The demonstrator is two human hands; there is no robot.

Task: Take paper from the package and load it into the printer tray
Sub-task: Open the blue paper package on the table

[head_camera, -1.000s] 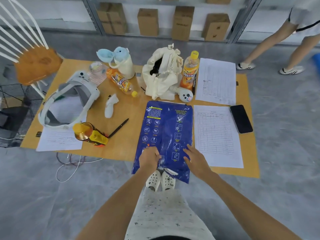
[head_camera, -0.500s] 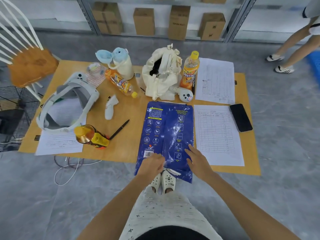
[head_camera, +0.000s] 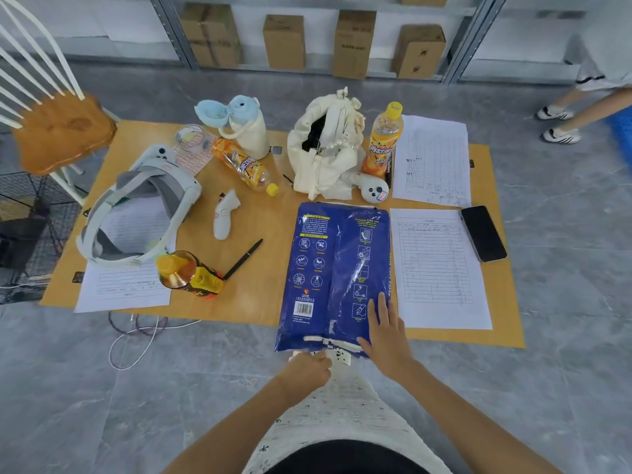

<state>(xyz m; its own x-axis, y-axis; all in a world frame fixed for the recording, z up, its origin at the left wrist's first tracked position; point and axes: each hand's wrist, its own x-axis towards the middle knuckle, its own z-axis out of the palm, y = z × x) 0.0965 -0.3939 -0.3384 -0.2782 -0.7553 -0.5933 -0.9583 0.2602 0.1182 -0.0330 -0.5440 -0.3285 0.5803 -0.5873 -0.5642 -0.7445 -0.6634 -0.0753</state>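
Note:
A blue paper package (head_camera: 337,268) lies lengthwise on the low orange table (head_camera: 260,295), its near end hanging over the front edge. That end is torn, with white showing along it. My right hand (head_camera: 384,331) rests flat on the package's near right corner, fingers spread. Just below the near end, my left hand (head_camera: 307,369) is closed at the torn edge; I cannot tell what its fingers pinch. No printer is in view.
Printed sheets (head_camera: 439,268) and a black phone (head_camera: 483,233) lie right of the package. A cream bag (head_camera: 326,148), drink bottles (head_camera: 383,140), a white headset (head_camera: 136,206), a controller (head_camera: 224,215) and a pen (head_camera: 243,258) fill the table. Someone's legs (head_camera: 581,107) are at far right.
My left hand slid off the package's top toward me, down to its torn near end. My right hand stayed on the near right corner. The person at the back moved.

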